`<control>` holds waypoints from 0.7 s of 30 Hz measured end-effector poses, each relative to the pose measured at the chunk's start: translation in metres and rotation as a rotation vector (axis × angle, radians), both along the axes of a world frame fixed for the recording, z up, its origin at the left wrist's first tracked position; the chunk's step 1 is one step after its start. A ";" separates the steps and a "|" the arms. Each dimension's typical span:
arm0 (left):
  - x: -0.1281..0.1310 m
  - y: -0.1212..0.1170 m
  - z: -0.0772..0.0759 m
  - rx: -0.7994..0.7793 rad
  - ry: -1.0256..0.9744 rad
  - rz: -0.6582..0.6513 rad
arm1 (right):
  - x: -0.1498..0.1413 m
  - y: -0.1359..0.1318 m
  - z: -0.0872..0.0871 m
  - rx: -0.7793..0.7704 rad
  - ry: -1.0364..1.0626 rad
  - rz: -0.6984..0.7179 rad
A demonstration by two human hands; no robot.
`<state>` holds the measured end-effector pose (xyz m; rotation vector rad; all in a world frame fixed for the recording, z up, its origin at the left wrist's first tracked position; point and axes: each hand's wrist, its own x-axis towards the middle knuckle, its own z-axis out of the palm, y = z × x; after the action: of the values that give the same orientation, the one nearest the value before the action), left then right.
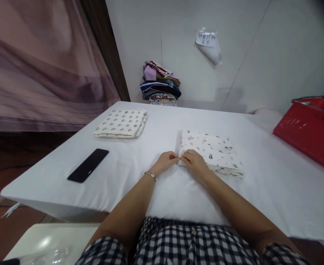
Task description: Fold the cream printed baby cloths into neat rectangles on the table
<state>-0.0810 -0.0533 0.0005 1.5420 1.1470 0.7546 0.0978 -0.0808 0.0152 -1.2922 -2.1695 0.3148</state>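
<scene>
In front of me on the table lies a folded white cloth (214,149) printed with small grey figures, its layered edge facing me. At its near left corner my left hand (166,161) pinches the fabric between thumb and fingers. My right hand (194,162) closes on the same corner from the right, its fingertips nearly touching those of the left. Both hands cover the corner itself. Farther left sits a second folded white cloth (120,123) with a leaf-like print, touched by neither hand.
A black flat slab (88,165) lies on the white-covered table (140,173) at left. Against the wall rises a stack of folded fabrics (160,82). A red basket (311,129) stands at the right edge. Below left is a white stool (51,239); a pink curtain (46,66) hangs left.
</scene>
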 end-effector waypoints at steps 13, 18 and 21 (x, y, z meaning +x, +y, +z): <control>-0.006 0.002 0.006 -0.035 0.013 -0.083 | 0.002 -0.005 -0.006 0.081 -0.051 0.021; -0.005 0.000 0.008 -0.012 0.040 -0.078 | 0.003 -0.003 -0.008 0.025 0.046 -0.003; -0.005 -0.001 0.009 -0.010 0.060 -0.076 | 0.004 -0.001 -0.008 -0.030 0.078 -0.027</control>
<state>-0.0859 -0.0539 0.0090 1.5993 1.1279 0.6551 0.1017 -0.0822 0.0070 -1.3028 -2.0883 0.3825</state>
